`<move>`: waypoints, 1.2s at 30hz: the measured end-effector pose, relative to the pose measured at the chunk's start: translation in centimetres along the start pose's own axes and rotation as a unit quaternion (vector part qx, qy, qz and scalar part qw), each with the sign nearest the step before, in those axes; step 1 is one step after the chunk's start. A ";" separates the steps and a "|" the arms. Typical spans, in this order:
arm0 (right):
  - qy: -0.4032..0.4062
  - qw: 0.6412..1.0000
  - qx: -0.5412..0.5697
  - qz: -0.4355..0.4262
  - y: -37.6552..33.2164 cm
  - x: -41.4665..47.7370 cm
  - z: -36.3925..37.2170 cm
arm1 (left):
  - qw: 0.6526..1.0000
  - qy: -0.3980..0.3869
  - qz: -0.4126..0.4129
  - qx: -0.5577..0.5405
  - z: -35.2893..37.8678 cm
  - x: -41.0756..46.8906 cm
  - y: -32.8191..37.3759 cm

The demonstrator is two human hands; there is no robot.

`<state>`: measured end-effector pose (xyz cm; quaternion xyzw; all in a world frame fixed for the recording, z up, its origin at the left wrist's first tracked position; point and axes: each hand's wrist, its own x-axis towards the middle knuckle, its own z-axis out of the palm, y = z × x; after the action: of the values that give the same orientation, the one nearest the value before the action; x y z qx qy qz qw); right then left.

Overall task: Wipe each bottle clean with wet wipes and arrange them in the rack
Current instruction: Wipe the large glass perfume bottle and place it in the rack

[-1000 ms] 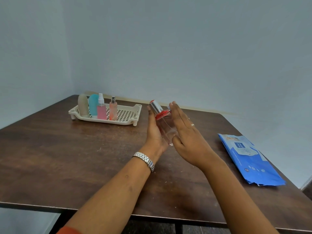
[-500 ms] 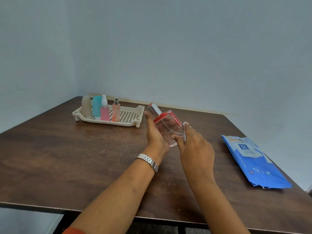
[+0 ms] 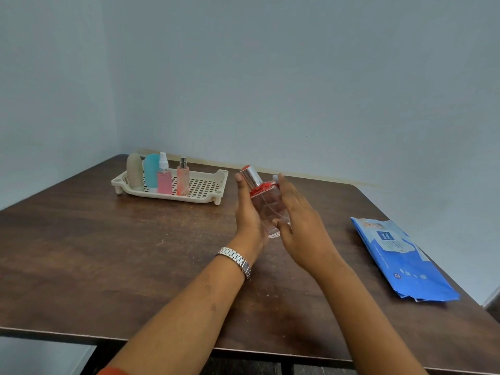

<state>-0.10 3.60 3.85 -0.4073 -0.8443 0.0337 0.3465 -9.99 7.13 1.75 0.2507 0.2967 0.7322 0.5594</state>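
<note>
My left hand (image 3: 247, 212) grasps the clear glass perfume bottle (image 3: 266, 205), the one with a red collar and silver cap. I hold it tilted, cap away from me, above the dark wooden table (image 3: 108, 253), between both palms. My thumb runs up one side towards the cap; my fingers are hidden behind the glass. My right hand (image 3: 300, 220) lies flat against the other face, fingers straight and pressing rather than curled, thumb at the lower edge. A scrap of white shows at those fingertips (image 3: 281, 182). It is probably the wipe, though I cannot tell for sure. The glass looks thick, so I expect real weight for its size, and it is stiff. It will be slick once damp and it would break if dropped. The flat sides are the safest hold. I judge the cap may pull off, so I would not lift by it. Well to the left stands the cream perforated plastic rack (image 3: 208, 189), with a beige bottle (image 3: 134, 171), a teal bottle (image 3: 151, 170), a pink spray bottle (image 3: 164, 180) and a peach spray bottle (image 3: 183, 181) upright at its left end. The free space lies to their right. The blue wet-wipe pack (image 3: 400, 255) lies flat on the table to my right.
</note>
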 end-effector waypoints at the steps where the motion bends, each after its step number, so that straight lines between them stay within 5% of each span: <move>1: -0.015 1.000 0.000 -0.011 0.1 0.2 -0.4 | 1.000 0.002 0.007 0.005 0.0 0.1 0.0; 6: -0.049 0.994 -0.080 -0.053 0.8 1.3 -1.6 | 0.999 -0.008 0.024 0.026 0.4 -0.5 -0.2; 15: 0.024 0.982 -0.146 -0.120 1.3 0.3 -1.1 | 0.998 -0.019 0.028 0.057 0.2 -0.5 0.1; 24: 0.112 0.990 0.086 0.014 1.7 -0.5 0.1 | 1.000 -0.011 0.006 0.000 0.2 -0.3 0.6; 32: 0.001 0.992 0.125 0.012 0.6 -0.8 1.0 | 0.999 -0.004 -0.020 -0.041 0.4 0.3 0.6; 36: 0.043 0.997 0.069 -0.006 0.7 -1.0 1.9 | 0.999 0.031 -0.018 -0.015 0.4 0.5 0.6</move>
<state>-0.37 3.83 1.63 -0.3787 -0.8265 0.0725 0.4103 -10.20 7.53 2.50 0.2140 0.3075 0.7340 0.5665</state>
